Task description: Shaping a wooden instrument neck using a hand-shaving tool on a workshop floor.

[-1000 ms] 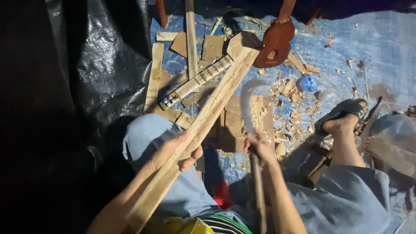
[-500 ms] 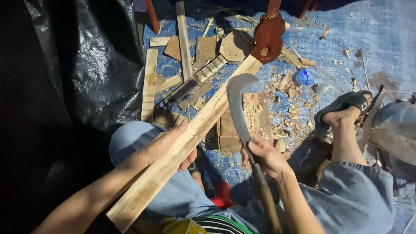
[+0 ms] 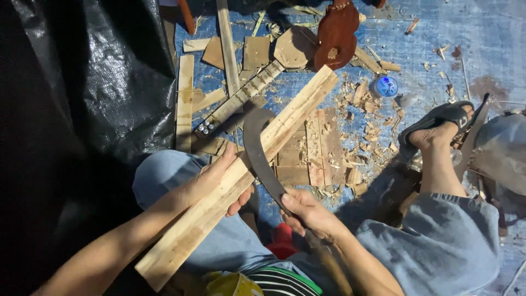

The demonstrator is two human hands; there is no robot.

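Risk first: curved blade (image 3: 257, 148) lay against the wooden plank (image 3: 241, 175) just beside the left hand (image 3: 219, 183), so a slip or glance off the grain could have run the edge toward those fingers; prob. the main hazard. Left hand was wrapped around the plank at mid-length, fingers curled under, thumb on top. Right hand (image 3: 307, 211) was clenched on the blade's handle, just below-right of the plank. Plank ran diagonally from the lap, over the knee, far end near the brown guitar-shaped piece (image 3: 335, 33). Sandalled foot (image 3: 438, 123) sat well right of the plank, w/ wood chips (image 3: 361, 104) between. Black plastic sheet (image 3: 82, 98) crowded the plank's left side; scrap slats (image 3: 185, 101) lay there too. Open room was mostly right of the plank, on the blue tarp (image 3: 482, 38).
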